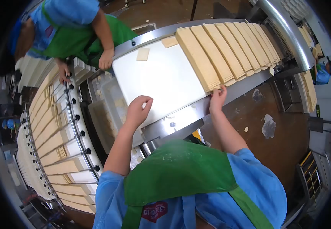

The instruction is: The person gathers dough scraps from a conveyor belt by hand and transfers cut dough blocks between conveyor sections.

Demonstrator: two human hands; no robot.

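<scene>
Rows of thin, pale yellow square sheets [202,59], stacked on edge, lie across the conveyor on the right. My right hand [218,100] is at the near end of the closest rows, its fingers closed on the edge of a pale sheet there. My left hand [137,111] hovers over the near left edge of the white conveyor belt [158,82]. Its fingers are curled with the thumb close to them, and nothing shows between them. Two loose pale sheets, one a single square [143,54] and one by the first row [169,42], lie on the belt's far side.
Plastic bins [108,103] with pale scraps stand left of the belt. A co-worker [73,34] in a green apron rests a hand near the belt's far left corner. Another conveyor [54,145] with rows of sheets runs at left. A metal roller cover [288,34] spans the right end.
</scene>
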